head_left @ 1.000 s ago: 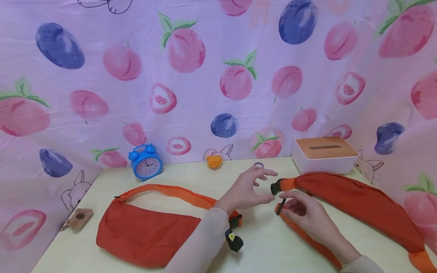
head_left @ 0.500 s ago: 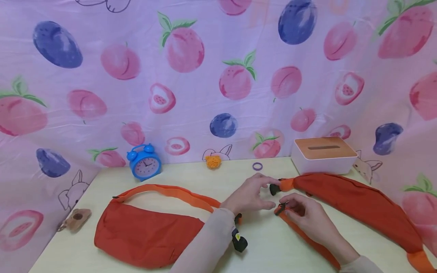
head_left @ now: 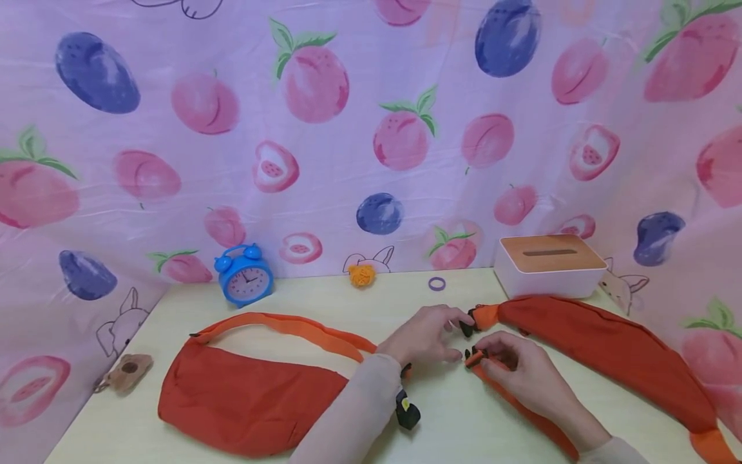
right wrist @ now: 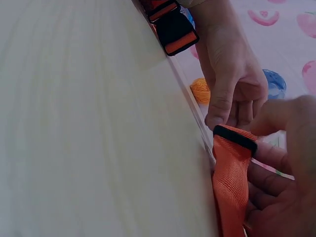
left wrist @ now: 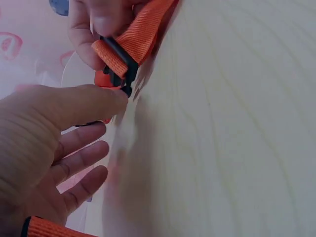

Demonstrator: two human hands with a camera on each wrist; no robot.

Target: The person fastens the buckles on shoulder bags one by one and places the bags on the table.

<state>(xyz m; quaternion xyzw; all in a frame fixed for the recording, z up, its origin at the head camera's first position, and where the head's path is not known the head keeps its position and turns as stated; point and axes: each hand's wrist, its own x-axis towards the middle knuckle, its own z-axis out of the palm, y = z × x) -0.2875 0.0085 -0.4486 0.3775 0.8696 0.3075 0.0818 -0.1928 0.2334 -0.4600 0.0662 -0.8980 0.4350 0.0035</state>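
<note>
A red waist bag (head_left: 603,348) with orange straps lies at the right in the head view. My right hand (head_left: 524,367) pinches the end of its near strap (head_left: 522,406), where a black pronged buckle half (left wrist: 121,54) sits on the webbing. The other black buckle half (head_left: 467,327) ends the bag's upper strap, and the index fingertip of my left hand (head_left: 420,335) reaches right to it. That hand's fingers are loosely spread. In the left wrist view, its thumb (left wrist: 98,103) overlaps the prongs of the pinched half.
A second red waist bag (head_left: 249,399) lies left, its black buckle (head_left: 408,414) beside my left sleeve. Along the back stand a blue alarm clock (head_left: 248,280), an orange yarn-like ball (head_left: 362,275), a purple ring (head_left: 437,278) and a tissue box (head_left: 551,274). A brown trinket (head_left: 130,372) lies far left.
My left hand has lowered, its index fingertip coming to the upper strap's buckle half; the purple ring now shows fully. My right hand has turned the pinched buckle half, so its prongs point left.
</note>
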